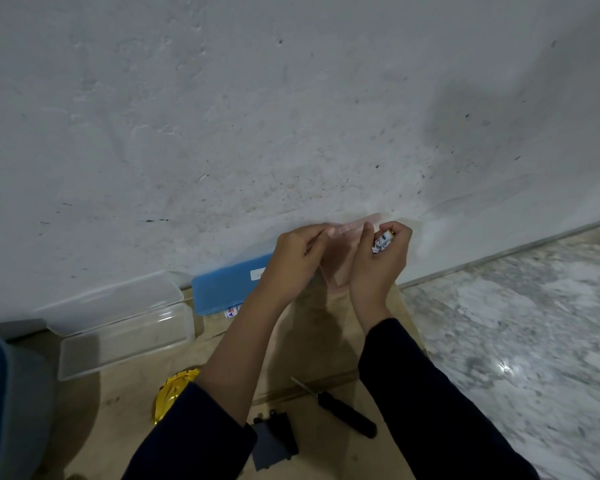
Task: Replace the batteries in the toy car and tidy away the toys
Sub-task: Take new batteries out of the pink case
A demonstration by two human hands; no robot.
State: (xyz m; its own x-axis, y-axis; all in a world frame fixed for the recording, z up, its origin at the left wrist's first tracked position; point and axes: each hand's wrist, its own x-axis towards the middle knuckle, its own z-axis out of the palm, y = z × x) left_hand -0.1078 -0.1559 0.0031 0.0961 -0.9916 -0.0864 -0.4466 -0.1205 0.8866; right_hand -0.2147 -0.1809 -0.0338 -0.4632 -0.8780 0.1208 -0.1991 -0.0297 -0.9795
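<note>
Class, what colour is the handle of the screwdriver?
Black. The screwdriver shows best in the head view, which is the only view.

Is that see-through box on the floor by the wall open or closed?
Open. The clear box has its lid swung back against the wall, leaving the top uncovered.

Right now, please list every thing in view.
clear plastic box: one, transparent, lid open, left by wall
blue case: one, blue, against wall
gold toy: one, gold, partly under left arm
screwdriver: one, black handle, between the arms
black cover: one, black, bottom centre
batteries: count unclear, white, in right hand
clear packet: one, transparent, between both hands
left hand: one, pinches the packet
right hand: one, grips batteries
</note>
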